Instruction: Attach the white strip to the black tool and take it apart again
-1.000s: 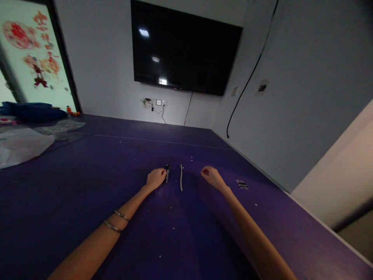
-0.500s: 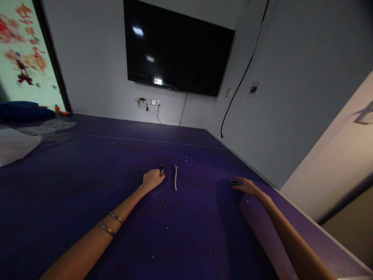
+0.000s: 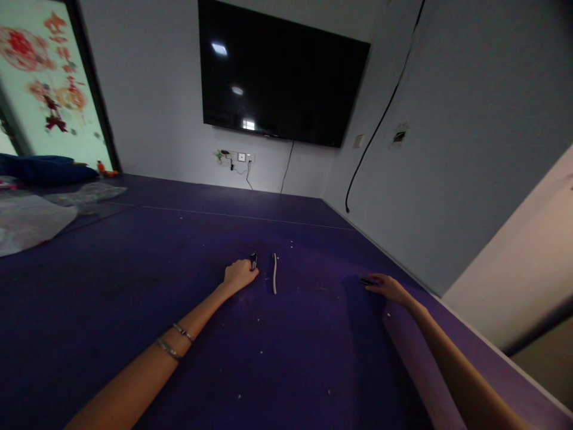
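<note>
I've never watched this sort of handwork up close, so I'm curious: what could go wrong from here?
The pale strip lies unheld beside the left hand, so a stray nudge from the dark object in that hand might shift it.

The small packet at the right hand could slip; how firmly it's gripped is unclear.

White bits dot the purple surface, so a tiny dropped piece might be overlooked.

Purple surface [image 3: 188, 286], pale strip [image 3: 274, 276], white specks [image 3: 262, 352]

Black television [image 3: 282, 77] on the wall [image 3: 147, 89], a dark cable [image 3: 380, 122] hanging nearby
</note>
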A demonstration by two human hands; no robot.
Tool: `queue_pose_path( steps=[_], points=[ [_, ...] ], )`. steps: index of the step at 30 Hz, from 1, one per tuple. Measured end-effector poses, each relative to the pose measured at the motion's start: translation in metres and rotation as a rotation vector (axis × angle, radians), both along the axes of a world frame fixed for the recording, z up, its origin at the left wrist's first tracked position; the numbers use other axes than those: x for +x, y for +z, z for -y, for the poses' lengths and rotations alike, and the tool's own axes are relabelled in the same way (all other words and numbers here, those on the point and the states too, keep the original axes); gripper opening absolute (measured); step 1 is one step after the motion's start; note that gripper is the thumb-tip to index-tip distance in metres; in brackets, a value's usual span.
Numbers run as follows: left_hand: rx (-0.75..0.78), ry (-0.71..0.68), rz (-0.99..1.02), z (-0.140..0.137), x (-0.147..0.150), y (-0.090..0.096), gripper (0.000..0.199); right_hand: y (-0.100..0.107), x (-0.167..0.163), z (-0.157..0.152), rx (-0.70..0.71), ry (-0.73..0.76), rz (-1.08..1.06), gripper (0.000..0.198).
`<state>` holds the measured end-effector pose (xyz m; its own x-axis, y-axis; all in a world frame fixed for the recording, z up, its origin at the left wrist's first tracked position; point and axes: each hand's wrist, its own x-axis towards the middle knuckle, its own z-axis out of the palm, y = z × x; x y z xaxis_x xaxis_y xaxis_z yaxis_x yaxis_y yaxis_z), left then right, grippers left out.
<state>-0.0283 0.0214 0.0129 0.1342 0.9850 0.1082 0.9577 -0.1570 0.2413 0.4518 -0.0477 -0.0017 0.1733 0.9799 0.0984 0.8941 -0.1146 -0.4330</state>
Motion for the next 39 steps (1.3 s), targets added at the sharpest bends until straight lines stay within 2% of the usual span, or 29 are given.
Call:
queue_pose_path(
  steps=[4, 12, 18, 26, 34, 39],
  points=[
    [-0.015, 0.006, 0.002, -0.002, 0.001, 0.0, 0.034, 0.0, -0.022, 0.0, 0.088, 0.008, 0.004, 0.047],
    [-0.035, 0.016, 0.011, -0.004, 0.002, -0.001, 0.033, 0.014, -0.125, -0.04, 0.2, 0.324, -0.031, 0.05],
    [-0.022, 0.008, 0.024, -0.004, 0.001, -0.003, 0.034, 0.007, -0.179, -0.066, 0.192, 0.426, -0.04, 0.05],
    [-0.014, -0.007, 0.018, -0.004, 0.001, -0.004, 0.034, -0.011, -0.19, -0.08, 0.162, 0.445, -0.112, 0.05],
    [0.0, 0.003, 0.006, -0.001, 0.001, -0.001, 0.035, -0.02, -0.187, -0.081, 0.269, 0.498, -0.153, 0.046],
    [-0.001, 0.014, 0.021, 0.0, 0.002, -0.002, 0.034, -0.023, -0.185, -0.08, 0.268, 0.487, -0.143, 0.046]
  ],
)
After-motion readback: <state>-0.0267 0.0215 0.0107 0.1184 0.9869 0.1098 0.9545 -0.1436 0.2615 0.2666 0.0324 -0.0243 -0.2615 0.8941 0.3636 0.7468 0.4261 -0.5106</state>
